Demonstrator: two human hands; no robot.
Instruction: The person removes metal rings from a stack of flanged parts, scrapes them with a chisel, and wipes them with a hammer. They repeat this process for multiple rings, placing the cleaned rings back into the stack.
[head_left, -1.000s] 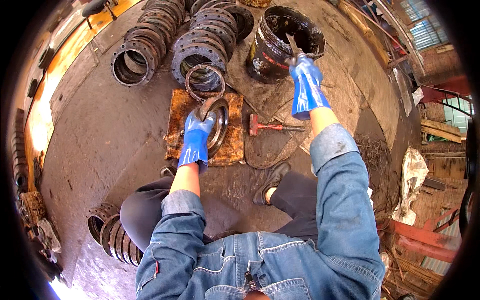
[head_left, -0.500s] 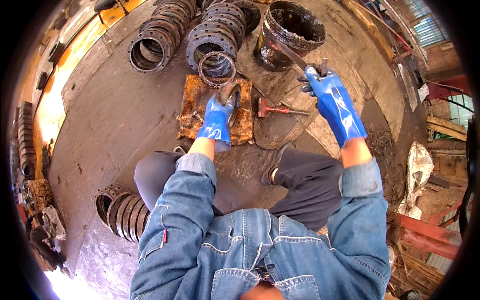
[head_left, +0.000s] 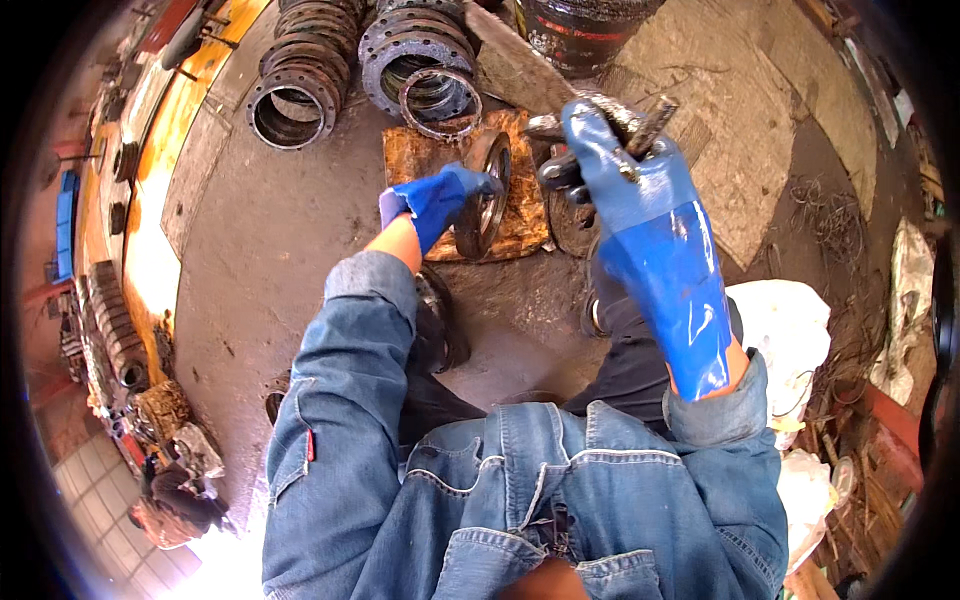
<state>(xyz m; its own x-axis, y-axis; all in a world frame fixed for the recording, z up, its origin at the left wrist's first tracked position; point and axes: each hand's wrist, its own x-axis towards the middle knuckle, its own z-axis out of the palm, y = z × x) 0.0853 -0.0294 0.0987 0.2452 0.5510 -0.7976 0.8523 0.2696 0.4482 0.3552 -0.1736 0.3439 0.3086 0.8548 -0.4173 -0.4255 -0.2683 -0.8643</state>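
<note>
My left hand [head_left: 440,205], in a blue rubber glove, grips the left rim of a dark metal ring [head_left: 483,195]. The ring stands on edge on a stained wooden board [head_left: 420,160]. My right hand [head_left: 625,155], gloved in blue with dark, greasy fingertips, is raised to the right of the board. It is closed around a long flat-bladed tool [head_left: 525,58], whose blade points up and left. A short dark stub [head_left: 652,128] sticks out above the right glove. A thinner ring [head_left: 440,102] leans against the stacked flanges just beyond the board.
Two rows of greasy flanges with bolt holes, a left one [head_left: 290,115] and a right one [head_left: 385,65], lie at the far side. A black bucket [head_left: 585,40] stands beyond my right hand. White bags [head_left: 780,335] and tangled wire [head_left: 838,220] are at the right.
My right hand and the bladed tool have come up closer to the camera. The left hand keeps hold of the ring. The whole view has shifted, with the bucket now partly cut off.
</note>
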